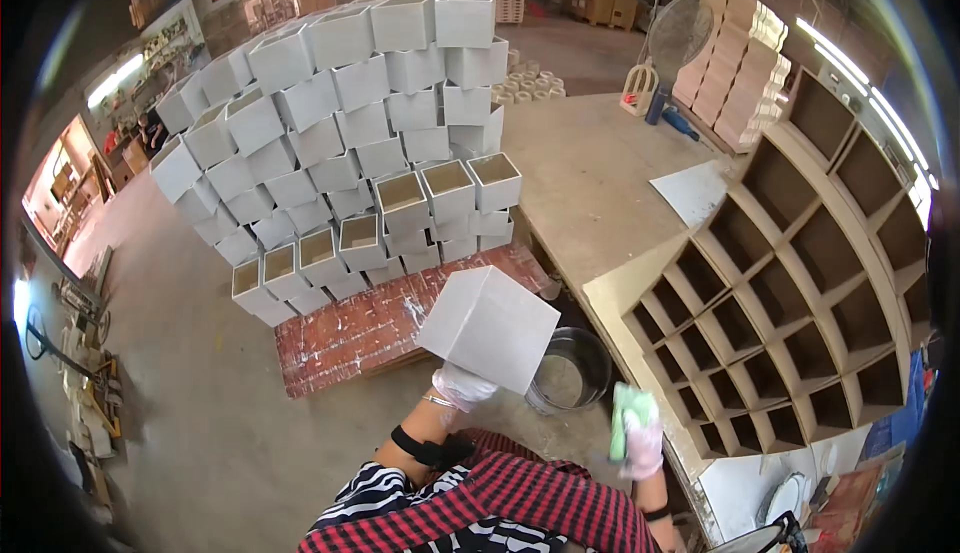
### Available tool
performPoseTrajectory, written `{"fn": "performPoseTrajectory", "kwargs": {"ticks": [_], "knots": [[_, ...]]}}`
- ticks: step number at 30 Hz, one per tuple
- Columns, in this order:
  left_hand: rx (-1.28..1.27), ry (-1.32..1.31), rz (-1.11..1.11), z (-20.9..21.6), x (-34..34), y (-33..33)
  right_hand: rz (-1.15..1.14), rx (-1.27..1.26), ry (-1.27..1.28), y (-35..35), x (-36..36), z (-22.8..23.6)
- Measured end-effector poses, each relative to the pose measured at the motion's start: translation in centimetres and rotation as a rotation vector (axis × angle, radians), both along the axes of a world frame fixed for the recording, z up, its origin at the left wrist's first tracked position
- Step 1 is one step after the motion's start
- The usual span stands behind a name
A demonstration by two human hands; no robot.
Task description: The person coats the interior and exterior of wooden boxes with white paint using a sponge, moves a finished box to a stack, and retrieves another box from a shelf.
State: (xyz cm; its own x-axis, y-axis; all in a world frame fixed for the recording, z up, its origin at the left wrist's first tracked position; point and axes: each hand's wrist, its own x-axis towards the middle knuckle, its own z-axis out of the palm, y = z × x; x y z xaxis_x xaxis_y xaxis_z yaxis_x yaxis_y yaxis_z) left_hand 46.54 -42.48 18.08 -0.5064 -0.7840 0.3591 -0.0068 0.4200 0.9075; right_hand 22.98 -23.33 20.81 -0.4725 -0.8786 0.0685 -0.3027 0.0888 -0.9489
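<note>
My left hand [463,388], in a pale glove, is closed at the lower edge of a white square box [490,328], holding it tilted in front of my body. The fingers are partly hidden by the box. In my right hand [643,445], also gloved, is a light green sponge [630,409], gripped upright and apart from the box. Between the two hands, on the floor, stands a dark round bucket [603,358] with something greyish at its bottom. The box covers part of its left side.
Stacked white boxes [360,83] rise in several rows ahead, the nearest on a paint-spattered red board [350,338]. A wide tan worktable [580,173] runs along the right, bearing a large gridded wooden frame [780,253]. Farther back are a standing fan [680,28] and piled wooden pieces [735,73].
</note>
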Motion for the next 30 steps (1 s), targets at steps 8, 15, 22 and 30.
{"fn": "performPoseTrajectory", "kwargs": {"ticks": [8,15,22,30], "knots": [[0.554,0.570,0.034,2.0,-1.0,-3.4,0.269,-0.253,-0.375,-19.1,-0.8,2.3],[0.396,0.254,-0.192,0.2,-2.4,-5.0,0.387,-0.204,-0.774,-18.2,1.6,4.0],[1.192,0.798,-0.482,0.7,-3.8,-4.0,0.465,-0.183,-0.477,-15.3,-0.6,2.0],[1.394,0.787,-0.608,0.5,-5.7,-2.4,0.418,-0.364,0.673,-13.1,-1.2,7.4]]}}
